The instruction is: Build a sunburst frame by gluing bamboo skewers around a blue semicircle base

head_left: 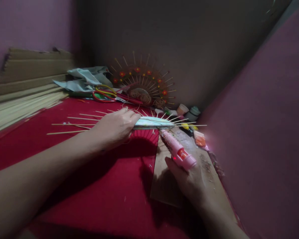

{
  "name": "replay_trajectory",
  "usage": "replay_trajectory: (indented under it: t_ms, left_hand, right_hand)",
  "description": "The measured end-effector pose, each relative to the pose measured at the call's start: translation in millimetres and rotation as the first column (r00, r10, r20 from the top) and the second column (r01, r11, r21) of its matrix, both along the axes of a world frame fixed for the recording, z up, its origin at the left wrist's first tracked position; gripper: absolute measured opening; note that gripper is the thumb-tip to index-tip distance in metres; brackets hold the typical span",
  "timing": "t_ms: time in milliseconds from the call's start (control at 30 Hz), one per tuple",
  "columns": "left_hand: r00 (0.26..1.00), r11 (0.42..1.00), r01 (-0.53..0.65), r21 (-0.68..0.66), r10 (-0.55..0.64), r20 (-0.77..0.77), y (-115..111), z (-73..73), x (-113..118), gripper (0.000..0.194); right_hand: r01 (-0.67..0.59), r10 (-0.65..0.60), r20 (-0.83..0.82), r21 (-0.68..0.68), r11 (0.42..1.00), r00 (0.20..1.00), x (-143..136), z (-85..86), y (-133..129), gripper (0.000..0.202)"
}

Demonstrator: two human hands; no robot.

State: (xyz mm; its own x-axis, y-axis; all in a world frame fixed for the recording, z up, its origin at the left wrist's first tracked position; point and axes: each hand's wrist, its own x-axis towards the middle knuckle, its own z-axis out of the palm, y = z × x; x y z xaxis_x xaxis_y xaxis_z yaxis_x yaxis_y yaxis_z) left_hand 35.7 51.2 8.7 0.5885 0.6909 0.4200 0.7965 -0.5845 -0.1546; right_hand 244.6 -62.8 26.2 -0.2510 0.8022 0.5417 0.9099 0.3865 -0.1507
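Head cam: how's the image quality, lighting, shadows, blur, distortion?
Head view: dim overall, back wall darkest; pale piece brightest. Dark shadows of arms and sticks on red cloth. Wide-angle stretch makes the left forearm look oversized. Soft, smeary detail on the flower-trimmed fan shape and right hand. Small red glow on pink glue gun; no strong glare.

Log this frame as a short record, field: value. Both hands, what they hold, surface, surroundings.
left hand: grips a pale, flat piece with thin sticks radiating from it
right hand: holds a pink glue gun, small red light showing
nozzle: at the piece's near edge; contact unclear
surface: red covering, with a board on it at right
back: scissors, grey-blue cloth, stick-rayed decoration with orange flowers
left side: pale sticks, cardboard
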Motion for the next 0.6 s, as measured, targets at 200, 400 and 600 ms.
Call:
replay_trajectory:
  t_ms: [200, 400, 600]
  left_hand:
    - [1.0, 1.0, -0.009, 0.014, 0.009, -0.012, -0.1, 1.7, -0.7, 0.035]
    - [1.0, 1.0, -0.004, 0.029, 0.005, -0.011, -0.5, 0.0, -0.2, 0.033]
    - [1.0, 1.0, 0.019, 0.025, -0.019, 0.006, -1.8, -0.5, 1.0, 0.032]
  right_hand:
    - [-0.023, 0.021, -0.051, -0.043, 0.999, 0.999, 3.8, -3.0, -1.4, 0.034]
    - [-0.047, 0.045, -0.041, -0.05, 0.998, 0.998, -1.9, 3.8, -2.7, 0.036]
    - [-0.05, 0.05, -0.064, 0.004, 0.999, 0.997, -14.6, 0.5, 2.2, 0.044]
